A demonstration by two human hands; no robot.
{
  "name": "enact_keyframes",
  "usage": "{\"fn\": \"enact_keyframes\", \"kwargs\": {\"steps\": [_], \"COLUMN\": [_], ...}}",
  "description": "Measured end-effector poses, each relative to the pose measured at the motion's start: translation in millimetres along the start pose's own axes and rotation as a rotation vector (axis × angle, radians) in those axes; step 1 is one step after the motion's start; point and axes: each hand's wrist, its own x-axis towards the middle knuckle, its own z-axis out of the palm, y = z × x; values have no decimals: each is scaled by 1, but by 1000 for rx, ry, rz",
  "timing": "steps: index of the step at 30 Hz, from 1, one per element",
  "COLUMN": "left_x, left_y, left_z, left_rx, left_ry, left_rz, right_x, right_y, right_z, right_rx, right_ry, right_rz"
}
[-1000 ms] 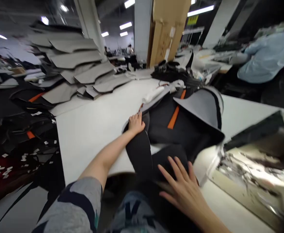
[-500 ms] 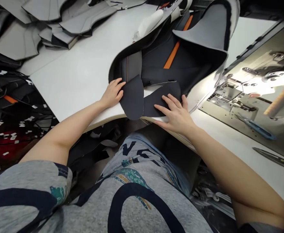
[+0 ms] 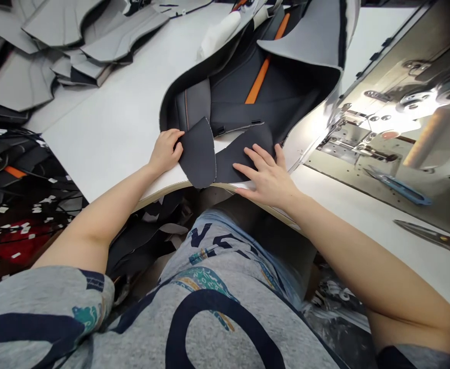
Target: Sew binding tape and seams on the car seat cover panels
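Head view: my left hand (image 3: 166,151) and right hand (image 3: 265,179), both grips open, pressing dark fabric panels (image 3: 197,154) onto tabletop (image 3: 105,138); edges need lining up.

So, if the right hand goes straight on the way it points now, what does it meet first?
The right hand lies on a dark fabric panel; sliding on, it would probably meet the rounded dark piece first.
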Motion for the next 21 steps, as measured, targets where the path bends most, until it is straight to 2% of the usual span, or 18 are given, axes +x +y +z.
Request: {"fn": "enact_keyframes", "kwargs": {"steps": [6, 10, 13, 16, 18, 21], "left_x": [2, 29, 72, 126, 164, 218], "left_y": [0, -2, -11, -23, -27, -26], "left_z": [0, -16, -26, -21, -13, -2], "left_rx": [-15, -71, -44, 41, 49, -43], "left_ry": [-2, -62, 37, 147, 98, -132], "left_rz": [0, 5, 51, -2, -128, -340], "right_x": [3, 7, 9, 8, 7, 8], "right_y": [-1, 9, 27, 45, 51, 52], "right_z": [0, -12, -20, -19, -15, -11], "right_rx": [4, 6, -27, -7, 43, 109], "right_ry": [19, 219, 373, 380, 321, 248], "right_rz": [1, 130, 296, 450, 484, 428]}}
